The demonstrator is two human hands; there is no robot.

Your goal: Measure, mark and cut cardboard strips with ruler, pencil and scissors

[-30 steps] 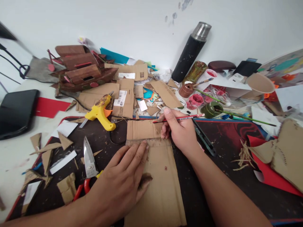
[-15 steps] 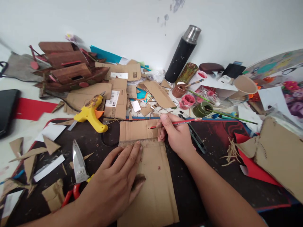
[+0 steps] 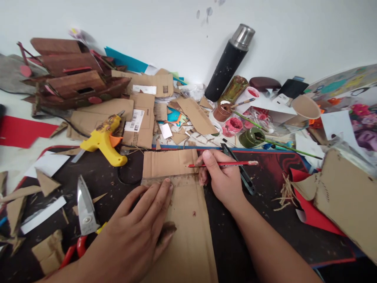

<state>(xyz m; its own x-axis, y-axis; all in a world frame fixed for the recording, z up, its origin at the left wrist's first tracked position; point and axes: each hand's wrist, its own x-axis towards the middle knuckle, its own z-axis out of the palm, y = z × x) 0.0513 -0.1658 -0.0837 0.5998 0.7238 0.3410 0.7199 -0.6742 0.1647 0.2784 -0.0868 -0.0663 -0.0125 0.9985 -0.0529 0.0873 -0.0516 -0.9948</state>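
A long piece of cardboard (image 3: 188, 236) lies on a dark mat in front of me. Across it runs a clear, stained ruler (image 3: 182, 180). My left hand (image 3: 144, 220) rests flat on the cardboard with its fingers stretched out, fingertips pressing on the ruler. Pinched in my right hand (image 3: 220, 177) is a red pencil (image 3: 235, 163), held almost level, its tip over the cardboard just above the ruler's right part. Beyond that hand a dark utility knife (image 3: 246, 177) lies on the mat, partly hidden.
Scissors (image 3: 86, 212) and cardboard scraps lie to the left, below a yellow glue gun (image 3: 106, 141). At the back stand a brown model ship (image 3: 79, 82), paint jars (image 3: 251, 136) with brushes and a black flask (image 3: 226, 67). A large cardboard piece (image 3: 347, 196) is at right.
The pencil has turned nearer to level, and my right hand has shifted slightly right and down. My left hand keeps its place on the ruler. The view has swung a little right.
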